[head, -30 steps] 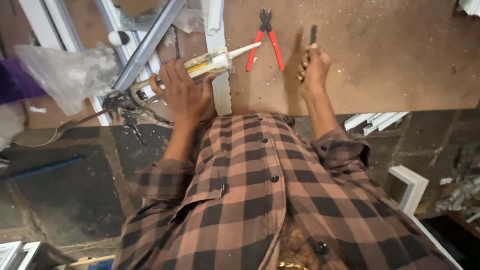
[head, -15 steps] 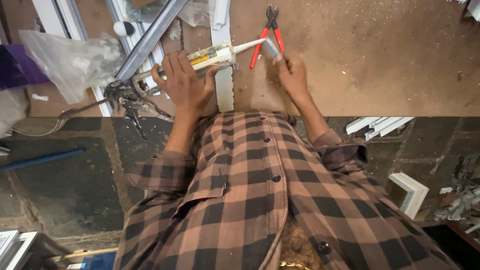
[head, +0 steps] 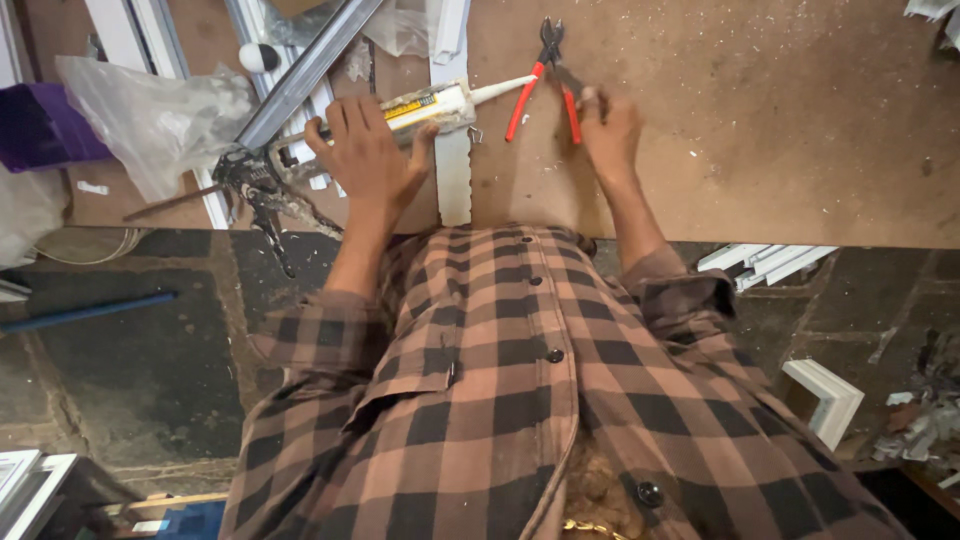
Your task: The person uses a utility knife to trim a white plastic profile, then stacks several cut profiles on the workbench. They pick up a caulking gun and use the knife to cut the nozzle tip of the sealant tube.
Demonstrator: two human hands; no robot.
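While the left hand grips a sealant cartridge in its caulking gun on the tabletop, the right hand closes on a small dark tool, unclear, beside red-handled pliers. A slip could gouge the white nozzle or nick fingers. Half a second earlier, that hand met the nozzle tip.

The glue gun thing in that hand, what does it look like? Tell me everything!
The caulking gun lies nearly flat on the brown board, tilted slightly. Its dark metal frame looks grimy, with a trigger handle and a thin rod sticking out at the left end. It carries a pale tube with a yellow label and a white pointed nozzle aimed at the red-handled pliers. The left hand grips the tube from above.
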